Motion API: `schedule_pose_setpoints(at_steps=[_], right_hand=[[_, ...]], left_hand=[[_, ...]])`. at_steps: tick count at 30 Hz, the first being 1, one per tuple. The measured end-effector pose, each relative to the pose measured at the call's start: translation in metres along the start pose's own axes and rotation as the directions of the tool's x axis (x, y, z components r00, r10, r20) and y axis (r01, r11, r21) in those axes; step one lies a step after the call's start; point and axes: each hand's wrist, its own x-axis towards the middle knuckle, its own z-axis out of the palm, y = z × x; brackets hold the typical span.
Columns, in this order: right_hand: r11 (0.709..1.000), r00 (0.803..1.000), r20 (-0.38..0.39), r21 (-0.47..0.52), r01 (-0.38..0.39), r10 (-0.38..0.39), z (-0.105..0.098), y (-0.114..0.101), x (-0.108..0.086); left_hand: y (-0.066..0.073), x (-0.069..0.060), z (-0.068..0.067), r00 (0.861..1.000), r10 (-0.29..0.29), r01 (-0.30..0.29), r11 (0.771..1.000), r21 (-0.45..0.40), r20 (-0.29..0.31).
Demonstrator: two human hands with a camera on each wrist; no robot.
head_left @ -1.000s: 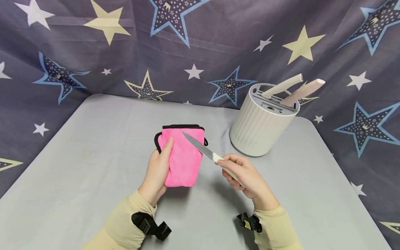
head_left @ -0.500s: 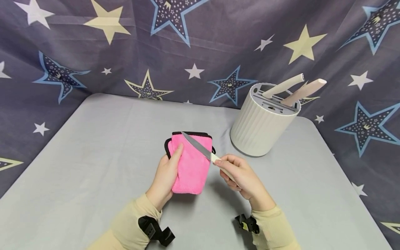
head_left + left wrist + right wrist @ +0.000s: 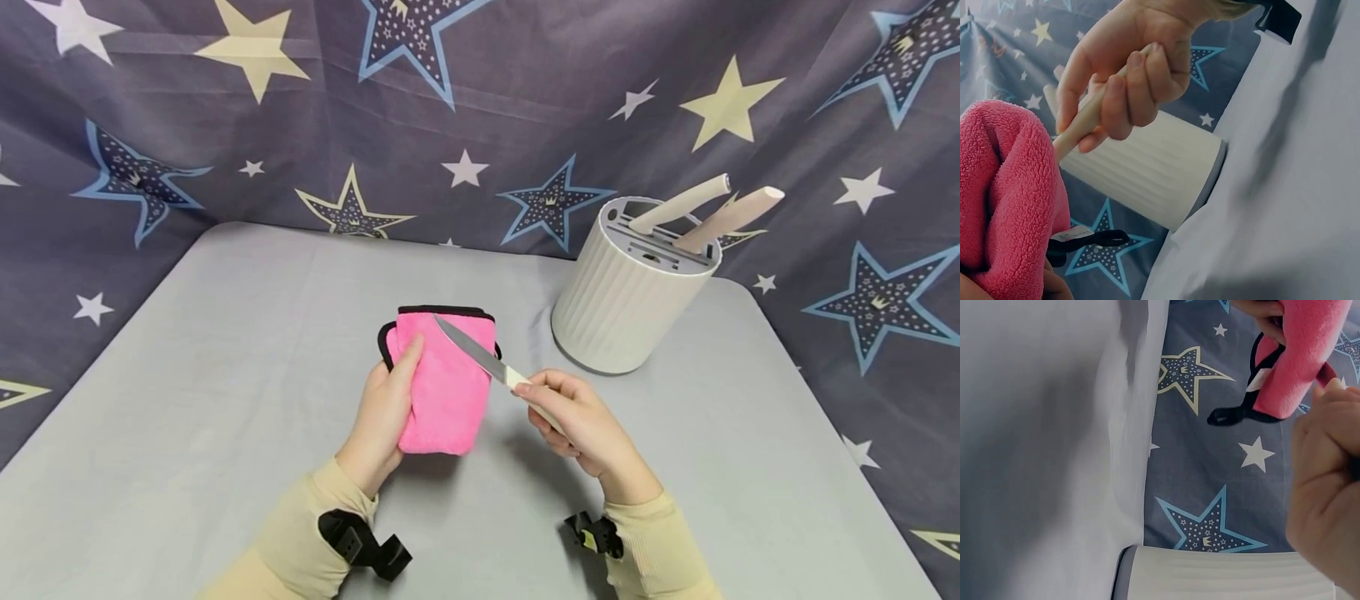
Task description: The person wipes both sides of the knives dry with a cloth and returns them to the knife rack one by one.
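A folded pink cloth (image 3: 446, 392) with black edging is held up above the table by my left hand (image 3: 382, 412), its thumb across the front. In my right hand (image 3: 581, 421) I grip a knife by its cream handle (image 3: 1088, 119). The knife's grey blade (image 3: 468, 344) lies across the upper front of the cloth, tip toward the upper left. In the left wrist view the cloth hides the blade. A black loop (image 3: 1227, 416) and a white tag (image 3: 1259, 380) stick out from the cloth's edge in the right wrist view.
A ribbed cream knife block (image 3: 626, 300) stands at the back right of the table (image 3: 187, 375). Two handles, one cream (image 3: 682, 204) and one pinkish (image 3: 731, 221), rise from its slotted top. A dark star-patterned curtain (image 3: 420, 133) hangs behind.
My left hand and the cloth shifted right and toward me, then back left and slightly away. The right hand with the knife has hardly moved, so the blade's place on the cloth differs.
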Motion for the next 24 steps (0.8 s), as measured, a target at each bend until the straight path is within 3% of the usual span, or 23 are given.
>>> schedule_pose_setpoints(at_steps=[13, 19, 24], right_hand=[[1.000, 1.000, 0.005, -0.022, -0.008, 0.008, -0.007, -0.002, -0.001], [1.000, 1.000, 0.003, -0.011, -0.004, 0.004, -0.006, -0.001, 0.000], [1.000, 1.000, -0.004, 0.005, 0.000, 0.000, -0.005, 0.001, 0.001]], left_hand=[[0.009, 0.007, -0.016, 0.999, 0.025, -0.026, 0.999, -0.037, -0.024], [0.009, 0.008, -0.017, 0.999, 0.037, -0.039, 0.995, -0.087, -0.016], [0.007, 0.006, -0.013, 1.000, 0.015, -0.014, 0.995, -0.094, 0.005]])
